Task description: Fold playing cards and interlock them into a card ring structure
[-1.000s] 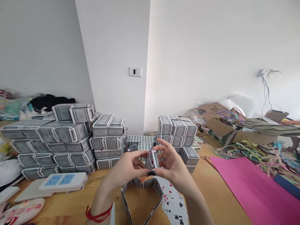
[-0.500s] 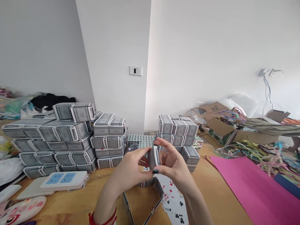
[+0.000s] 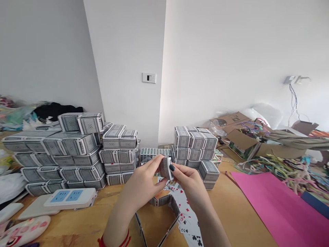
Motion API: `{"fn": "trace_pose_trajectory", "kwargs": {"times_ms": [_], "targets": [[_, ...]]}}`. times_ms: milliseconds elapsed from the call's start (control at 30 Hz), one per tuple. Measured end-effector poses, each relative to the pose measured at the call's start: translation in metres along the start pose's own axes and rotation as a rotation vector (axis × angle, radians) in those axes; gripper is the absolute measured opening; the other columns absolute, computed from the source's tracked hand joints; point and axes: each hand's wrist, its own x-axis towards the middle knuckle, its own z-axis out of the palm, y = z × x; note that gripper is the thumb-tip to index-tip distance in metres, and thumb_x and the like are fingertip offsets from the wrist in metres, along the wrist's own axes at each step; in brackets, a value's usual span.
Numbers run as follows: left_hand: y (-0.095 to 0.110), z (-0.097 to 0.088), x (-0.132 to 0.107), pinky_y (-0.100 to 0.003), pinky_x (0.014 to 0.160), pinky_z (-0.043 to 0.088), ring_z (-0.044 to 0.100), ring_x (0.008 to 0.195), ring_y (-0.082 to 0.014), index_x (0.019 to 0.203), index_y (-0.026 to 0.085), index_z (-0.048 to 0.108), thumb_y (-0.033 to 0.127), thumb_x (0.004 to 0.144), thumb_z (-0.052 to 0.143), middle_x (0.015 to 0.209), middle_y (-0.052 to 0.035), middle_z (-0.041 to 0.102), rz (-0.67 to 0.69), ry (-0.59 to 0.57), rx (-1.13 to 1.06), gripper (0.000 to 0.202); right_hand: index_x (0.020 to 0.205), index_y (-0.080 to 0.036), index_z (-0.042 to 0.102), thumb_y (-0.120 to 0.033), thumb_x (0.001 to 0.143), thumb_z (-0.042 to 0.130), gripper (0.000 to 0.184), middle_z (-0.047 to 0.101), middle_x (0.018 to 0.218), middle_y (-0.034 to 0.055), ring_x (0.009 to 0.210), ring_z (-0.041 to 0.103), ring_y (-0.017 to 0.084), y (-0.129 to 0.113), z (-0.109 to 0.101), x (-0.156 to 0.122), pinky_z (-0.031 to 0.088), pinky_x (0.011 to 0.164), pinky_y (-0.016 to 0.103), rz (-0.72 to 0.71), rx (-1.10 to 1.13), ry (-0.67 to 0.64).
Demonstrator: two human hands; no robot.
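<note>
Both of my hands meet at the middle of the wooden table (image 3: 77, 226), pinching a small folded playing-card block (image 3: 164, 167) with a grey patterned back. My left hand (image 3: 144, 183) grips it from the left, thumb underneath. My right hand (image 3: 186, 180), with dark nails, closes on it from the right, fingertips on top. Below them stands a low open frame of folded cards (image 3: 159, 212), and loose face-up playing cards (image 3: 187, 219) lie beside it. A red cord circles my left wrist.
Stacks of grey card blocks (image 3: 72, 154) stand at the back left, and another stack (image 3: 195, 144) behind my hands. A white power strip (image 3: 69, 197) lies at left. A pink sheet (image 3: 269, 202), coloured strings (image 3: 288, 168) and cardboard boxes (image 3: 239, 137) fill the right.
My hands have drawn closer together round the card block and lifted it slightly. The right fingers, spread a second ago, now close over its top.
</note>
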Motion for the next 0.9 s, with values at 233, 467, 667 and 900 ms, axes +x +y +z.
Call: {"fn": "trace_pose_trajectory", "kwargs": {"times_ms": [233,467,667,900], "targets": [[0.004,-0.005,-0.001,-0.035,0.094,0.045,0.051,0.114,-0.0208,0.129,0.021,0.035,0.021,0.076,0.055,0.129,-0.0072,0.05,0.065,-0.001,0.115,0.057,0.092,-0.018,0.071,-0.04,0.072,0.065,0.03,0.068,0.076,0.004,0.069,0.055,0.015,-0.004,-0.006,-0.002,0.041,0.069,0.03,0.004,-0.024,-0.061],[0.006,-0.003,0.0,-0.035,0.091,0.046,0.051,0.114,-0.0222,0.13,0.021,0.036,0.021,0.077,0.054,0.13,-0.0077,0.049,0.094,0.013,0.179,0.057,0.094,-0.019,0.071,-0.037,0.075,0.061,0.027,0.069,0.078,0.0043,0.075,0.058,0.018,-0.007,-0.005,-0.005,0.043,0.073,0.032,-0.057,-0.119,-0.041],[0.007,0.0,0.001,-0.037,0.092,0.047,0.05,0.115,-0.0225,0.131,0.016,0.034,0.022,0.078,0.052,0.131,-0.0115,0.047,0.103,0.004,0.233,0.057,0.093,-0.019,0.071,-0.038,0.075,0.061,0.028,0.07,0.073,0.0038,0.074,0.06,0.019,-0.004,-0.005,-0.004,0.045,0.069,0.031,-0.085,-0.226,0.084],[0.01,0.004,0.0,-0.037,0.089,0.049,0.052,0.113,-0.0237,0.13,0.018,0.035,0.024,0.077,0.053,0.129,-0.0098,0.05,0.102,0.0,0.241,0.057,0.095,-0.021,0.07,-0.035,0.071,0.065,0.028,0.071,0.083,0.005,0.081,0.062,0.021,-0.005,-0.008,-0.003,0.048,0.072,0.031,-0.097,-0.178,0.1]]}}
